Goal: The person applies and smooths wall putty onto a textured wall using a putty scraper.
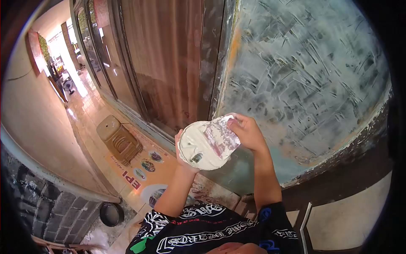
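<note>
Left hand [180, 155] is cupping the tub [180, 146] of white paste [195, 142]; right hand [248, 132] is pinching a scraper [221, 136] over it. Guessing they're working the paste, so next move's probably needing a steady tub.

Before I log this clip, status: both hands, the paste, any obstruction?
Left hand holding round paste holder; right hand gripping flat scraper over it. White paste across holder's face, scraper smeared too. Nothing visibly blocking the hands.
</note>
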The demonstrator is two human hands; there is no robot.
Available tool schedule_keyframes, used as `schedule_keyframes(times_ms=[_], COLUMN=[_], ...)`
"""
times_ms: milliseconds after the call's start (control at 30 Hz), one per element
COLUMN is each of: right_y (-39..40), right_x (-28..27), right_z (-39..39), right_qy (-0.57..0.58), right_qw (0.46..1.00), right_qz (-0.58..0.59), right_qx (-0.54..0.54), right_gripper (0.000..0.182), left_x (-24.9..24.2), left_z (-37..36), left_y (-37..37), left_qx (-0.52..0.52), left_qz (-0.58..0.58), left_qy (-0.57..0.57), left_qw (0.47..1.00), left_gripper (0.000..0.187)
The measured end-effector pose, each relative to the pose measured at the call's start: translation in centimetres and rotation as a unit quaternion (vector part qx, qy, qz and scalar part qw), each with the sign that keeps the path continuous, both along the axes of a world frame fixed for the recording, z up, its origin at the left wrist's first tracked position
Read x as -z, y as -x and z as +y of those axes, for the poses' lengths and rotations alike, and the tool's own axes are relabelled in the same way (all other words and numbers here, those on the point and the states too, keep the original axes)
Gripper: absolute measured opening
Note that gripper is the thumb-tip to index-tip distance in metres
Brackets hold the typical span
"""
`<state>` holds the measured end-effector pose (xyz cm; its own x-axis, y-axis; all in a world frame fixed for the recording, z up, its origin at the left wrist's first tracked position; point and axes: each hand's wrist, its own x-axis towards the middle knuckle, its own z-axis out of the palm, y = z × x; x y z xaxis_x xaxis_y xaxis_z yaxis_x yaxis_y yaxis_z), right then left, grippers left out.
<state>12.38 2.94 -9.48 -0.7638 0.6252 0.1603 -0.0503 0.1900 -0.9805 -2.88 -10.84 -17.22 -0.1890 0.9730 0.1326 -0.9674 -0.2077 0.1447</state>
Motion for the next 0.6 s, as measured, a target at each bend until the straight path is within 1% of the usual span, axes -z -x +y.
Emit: schedule_keyframes(times_ms=[33, 100, 133, 167, 233, 267, 300, 367, 400, 500, 533, 600], right_y=[0.0, 0.0, 0.2, 0.4, 0.5, 0.6, 0.7, 1.2, 1.3, 1.4, 1.4, 1.5], right_x=[0.1, -0.1, 0.0, 0.2, 0.5, 0.5, 0.4, 0.4, 0.5, 0.6, 0.5, 0.1], right_z=[0.0, 0.0, -0.1, -0.3, -0.4, -0.4, -0.4, -0.7, -0.9, -1.0, -0.8, -0.5], right_qy=[0.001, 0.048, 0.049, 0.047, 0.047, 0.053, 0.057, 0.057, 0.058, 0.032, 0.023, 0.01], right_qw=[1.0, 0.998, 0.998, 0.999, 0.999, 0.998, 0.997, 0.997, 0.997, 0.999, 0.999, 0.998], right_qz=[0.0, 0.034, 0.035, 0.025, 0.017, 0.03, 0.042, 0.042, 0.041, 0.031, 0.042, 0.053], right_qx=[0.0, -0.004, -0.005, -0.009, -0.01, -0.008, -0.006, -0.004, 0.0, 0.015, 0.023, 0.033], right_gripper=[0.025, 0.024, 0.024, 0.024, 0.025, 0.025, 0.024, 0.024, 0.023, 0.023, 0.023, 0.022], left_x=[0.1, -0.2, -0.4, -0.6, -1.1, -1.5, -1.4, -0.8, -0.8, -0.8, -1.1, -1.3], left_z=[-0.1, -0.2, -0.2, -0.4, -0.7, -0.9, -0.9, -0.8, -0.7, -0.7, -0.8, -0.7], left_y=[0.1, 0.3, -0.2, -0.2, -0.2, -0.3, -0.1, 0.1, 0.2, 0.4, 0.4, 0.4], left_qx=[0.0, 0.023, -0.01, -0.01, -0.006, 0.026, 0.026, -0.017, -0.015, -0.016, -0.003, -0.006], left_qz=[0.0, -0.126, -0.01, -0.009, 0.031, 0.037, 0.038, 0.012, 0.032, 0.039, 0.038, 0.032], left_qy=[0.001, -0.01, -0.008, -0.006, -0.047, -0.111, -0.113, -0.049, -0.036, -0.043, -0.063, -0.056], left_qw=[1.0, 0.992, 1.0, 1.0, 0.998, 0.993, 0.993, 0.999, 0.999, 0.998, 0.997, 0.998], left_gripper=[0.078, 0.077, 0.077, 0.077, 0.074, 0.075, 0.075, 0.076, 0.076, 0.076, 0.076, 0.076])
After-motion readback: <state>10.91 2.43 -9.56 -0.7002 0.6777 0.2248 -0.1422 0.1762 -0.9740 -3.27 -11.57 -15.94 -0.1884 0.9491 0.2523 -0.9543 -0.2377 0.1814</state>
